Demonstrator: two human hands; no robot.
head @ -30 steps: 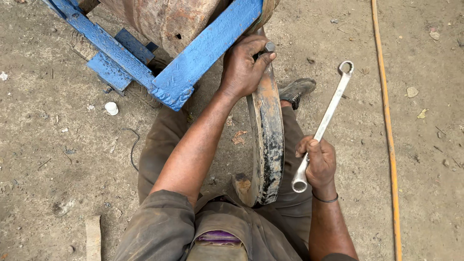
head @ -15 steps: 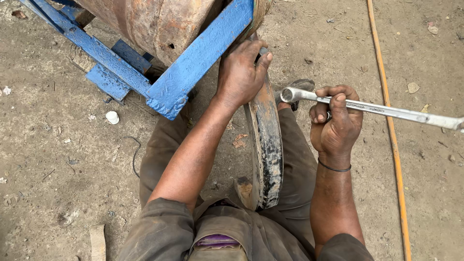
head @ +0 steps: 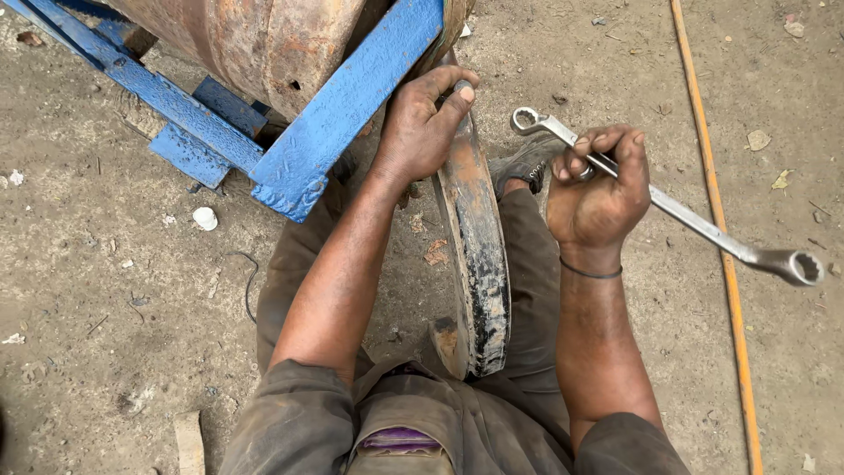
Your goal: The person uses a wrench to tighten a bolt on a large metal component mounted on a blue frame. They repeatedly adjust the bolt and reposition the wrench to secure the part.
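at far left, blue frame (head: 347, 110) rails cross the dirt ground (head: 105, 290), carrying a rusty drum (head: 264, 44). a small white scrap (head: 204, 218) lies on the dirt just beside the frame's lower end. next comes the left hand (head: 420, 127), fingers curled and pressed on the top edge of the disc (head: 479, 264), a worn metal wheel standing on its rim between the person's legs, its top against the frame. right of it the right hand (head: 598, 198) has its fingers clamped round the shank of a wrench (head: 694, 220), one ring end up near the disc's top, the other out to the right over an orange hose (head: 716, 229). this looks like the step of bringing the wrench to a fastener by the disc's top; the fastener itself is hidden, so that is a guess. the next move would call for seating the near ring squarely while the left hand steadies the disc.
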